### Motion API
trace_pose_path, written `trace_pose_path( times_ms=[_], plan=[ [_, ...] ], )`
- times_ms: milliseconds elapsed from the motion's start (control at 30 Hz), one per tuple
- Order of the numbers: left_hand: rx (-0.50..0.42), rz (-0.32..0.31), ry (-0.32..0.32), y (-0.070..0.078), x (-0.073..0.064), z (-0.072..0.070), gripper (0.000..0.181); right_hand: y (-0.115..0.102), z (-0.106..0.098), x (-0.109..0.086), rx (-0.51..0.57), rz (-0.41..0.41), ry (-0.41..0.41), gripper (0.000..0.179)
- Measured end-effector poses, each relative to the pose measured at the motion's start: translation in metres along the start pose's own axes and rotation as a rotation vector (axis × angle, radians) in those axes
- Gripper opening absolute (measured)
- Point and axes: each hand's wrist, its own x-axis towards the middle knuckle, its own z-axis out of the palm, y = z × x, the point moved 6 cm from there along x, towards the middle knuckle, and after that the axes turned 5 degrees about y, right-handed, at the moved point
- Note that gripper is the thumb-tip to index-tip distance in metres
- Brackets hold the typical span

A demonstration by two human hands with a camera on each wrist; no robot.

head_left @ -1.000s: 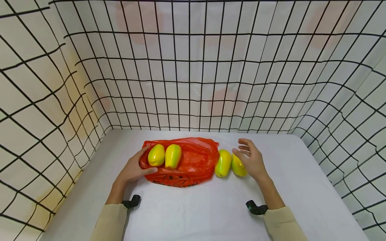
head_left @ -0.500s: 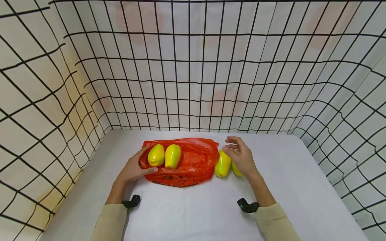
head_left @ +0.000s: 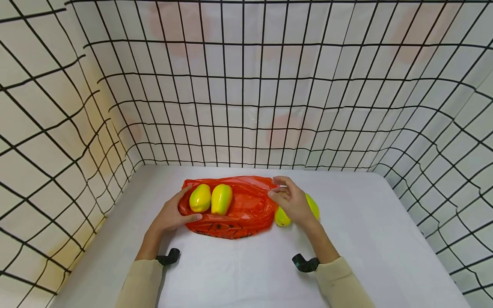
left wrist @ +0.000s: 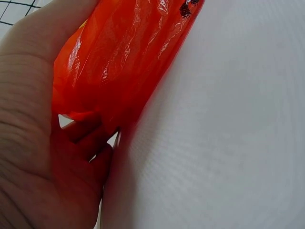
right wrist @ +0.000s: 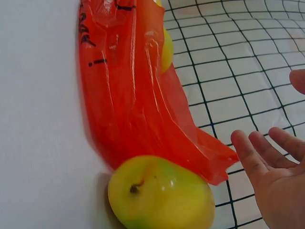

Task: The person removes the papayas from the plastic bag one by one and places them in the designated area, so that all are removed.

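Observation:
A red plastic bag with black printing lies on the table, its mouth spread upward. Two yellow mangoes, the left mango and its neighbour mango, sit inside its left half. My left hand grips the bag's left end, thumb over the front rim and fingers around the side. Fingers loosely spread, my right hand hovers by the bag's right end with nothing in it. Below it lie a nearer mango and a farther mango, both partly hidden. In the right wrist view, one mango shows its stem end.
A black wire grid rises along the back and both sides of the white table. Each wrist wears a dark camera mount, the left mount and the right mount.
My right hand has moved left, from above the rightmost mango to the bag's right end. My left hand, the bag and the mangoes stay in place.

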Motion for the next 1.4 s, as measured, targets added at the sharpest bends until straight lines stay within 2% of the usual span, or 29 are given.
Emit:
trace_pose_path(
  times_ms=[200,433,633,900,1067,1400],
  plan=[
    [0.003,0.002,0.000,-0.001,-0.001,0.000,0.117,0.004,0.020,0.002,0.024,0.019,-0.044,0.054],
    [0.004,0.009,-0.001,-0.002,-0.001,0.001,0.117,0.007,0.037,0.003,0.055,0.084,-0.086,0.062],
    [-0.004,0.019,-0.002,-0.002,0.001,0.001,0.116,0.005,0.050,0.007,0.001,0.099,-0.100,0.064],
    [-0.008,0.016,-0.004,-0.001,0.001,0.001,0.116,0.009,0.069,0.013,-0.109,0.076,-0.089,0.071],
    [-0.011,0.013,0.000,-0.003,0.002,0.002,0.117,0.012,0.083,0.018,-0.140,0.057,-0.100,0.073],
    [0.000,0.018,0.000,-0.003,0.003,0.002,0.116,0.014,0.113,0.025,-0.152,0.137,-0.150,0.078]
  ],
)
